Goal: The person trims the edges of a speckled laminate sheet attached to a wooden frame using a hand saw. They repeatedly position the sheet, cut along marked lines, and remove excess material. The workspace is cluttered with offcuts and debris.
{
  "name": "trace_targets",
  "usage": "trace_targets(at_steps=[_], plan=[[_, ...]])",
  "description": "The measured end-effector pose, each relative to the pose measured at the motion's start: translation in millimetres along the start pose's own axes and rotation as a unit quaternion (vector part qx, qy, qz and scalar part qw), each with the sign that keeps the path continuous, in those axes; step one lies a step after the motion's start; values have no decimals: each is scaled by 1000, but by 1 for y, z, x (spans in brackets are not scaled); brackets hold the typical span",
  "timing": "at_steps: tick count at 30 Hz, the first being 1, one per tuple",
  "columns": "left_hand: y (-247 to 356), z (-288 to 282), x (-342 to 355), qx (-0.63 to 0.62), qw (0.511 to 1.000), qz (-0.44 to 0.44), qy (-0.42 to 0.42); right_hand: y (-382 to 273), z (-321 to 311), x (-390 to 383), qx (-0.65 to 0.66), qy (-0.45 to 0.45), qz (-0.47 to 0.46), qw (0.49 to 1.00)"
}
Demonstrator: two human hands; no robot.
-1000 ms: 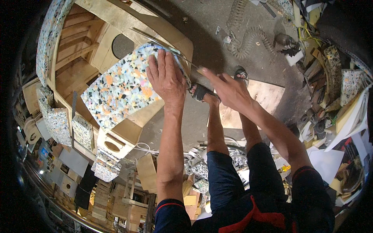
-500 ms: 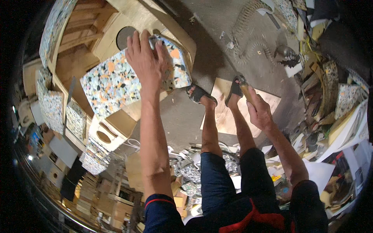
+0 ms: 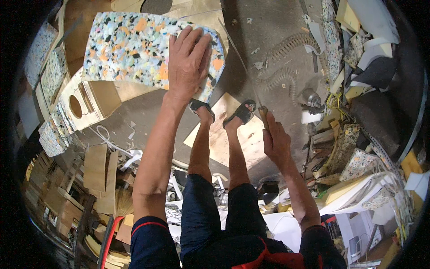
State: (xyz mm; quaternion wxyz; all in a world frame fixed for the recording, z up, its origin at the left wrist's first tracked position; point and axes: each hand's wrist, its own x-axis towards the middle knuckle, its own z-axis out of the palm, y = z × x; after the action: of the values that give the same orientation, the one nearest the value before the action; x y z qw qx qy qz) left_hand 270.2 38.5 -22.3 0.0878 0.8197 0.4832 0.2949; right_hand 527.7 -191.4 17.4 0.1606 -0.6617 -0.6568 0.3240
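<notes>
A thick block of speckled, many-coloured foam (image 3: 130, 49) lies across a pale wooden furniture frame (image 3: 197, 11). My left hand (image 3: 186, 67) rests on the foam's right part, its fingers stretched out over the top face. My right hand (image 3: 277, 141) is closed round the wooden handle of a long knife (image 3: 245, 67). The thin blade slants up and left from the handle, and its far end comes close to the foam's right corner. Open floor lies beneath most of the blade.
A plywood sheet (image 3: 244, 145) lies under my sandalled feet. A coiled hose (image 3: 286, 47) is on the floor to the right. Foam scraps and offcuts (image 3: 363, 163) pile up at right. A wooden panel with an oval hole (image 3: 75, 105) stands at left, above wood pieces (image 3: 96, 172).
The view has shifted. The foam block now lies straighter across the frame, turned clockwise, with my left hand still on its right part. The knife stays in my right hand, its blade now plainly visible.
</notes>
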Motion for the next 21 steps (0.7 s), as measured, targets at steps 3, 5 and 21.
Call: trace_targets(at_steps=[3, 5, 21], plan=[[-1, 5, -6, 34, 999, 6, 2, 5, 4, 8, -31, -18, -12, 999], [-3, 7, -8, 34, 999, 12, 6, 7, 5, 14, -39, -1, -44, 998], [-5, 12, -13, 54, 998, 9, 12, 1, -7, 22, -40, -32, -46, 998]])
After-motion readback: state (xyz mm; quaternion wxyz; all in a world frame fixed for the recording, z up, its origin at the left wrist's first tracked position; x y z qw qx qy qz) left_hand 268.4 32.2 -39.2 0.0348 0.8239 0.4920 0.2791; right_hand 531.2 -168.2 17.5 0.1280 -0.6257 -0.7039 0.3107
